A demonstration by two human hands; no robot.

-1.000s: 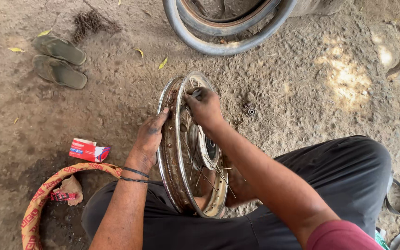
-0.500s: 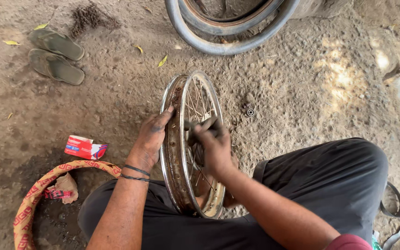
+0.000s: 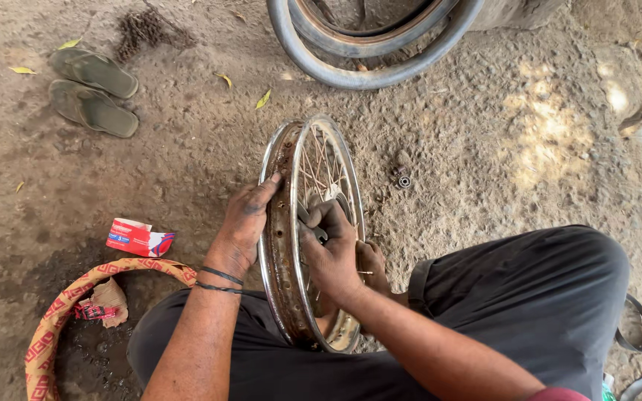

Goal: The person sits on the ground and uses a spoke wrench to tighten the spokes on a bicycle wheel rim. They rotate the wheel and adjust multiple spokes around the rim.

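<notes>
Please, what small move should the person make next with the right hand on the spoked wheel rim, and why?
Probably a short turn of the small tool with the right hand. That hand is closed around a dark tool pressed into the spokes on the inner side of the wheel rim, while the left hand grips the rusty outer edge and holds the rim upright between the knees, so it looks steady enough.

The one camera on my head looks steeply down, close over my lap, at my hands on the upright spoked rim (image 3: 291,223) and the dirt ground (image 3: 484,148) beyond.
</notes>
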